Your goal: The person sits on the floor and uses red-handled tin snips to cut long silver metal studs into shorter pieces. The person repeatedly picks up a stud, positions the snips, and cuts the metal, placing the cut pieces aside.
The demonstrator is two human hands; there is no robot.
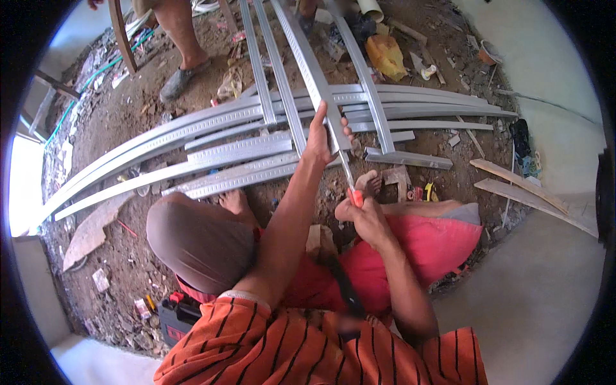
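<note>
My left hand is wrapped round a long perforated silver metal channel, near its close end. The channel slants away from me, over other metal lengths lying crosswise. My right hand is closed on a slim metal tool with an orange-red handle. Its narrow shaft points up toward the end of the channel beside my left hand. Whether the tip touches the metal I cannot make out. My legs are folded on either side of my hands.
Several silver metal channels lie crosswise on the littered dirt floor. Another person's leg stands at the far left. Wooden planks lie by the right wall, a yellow bag farther back. A black tool case sits at lower left.
</note>
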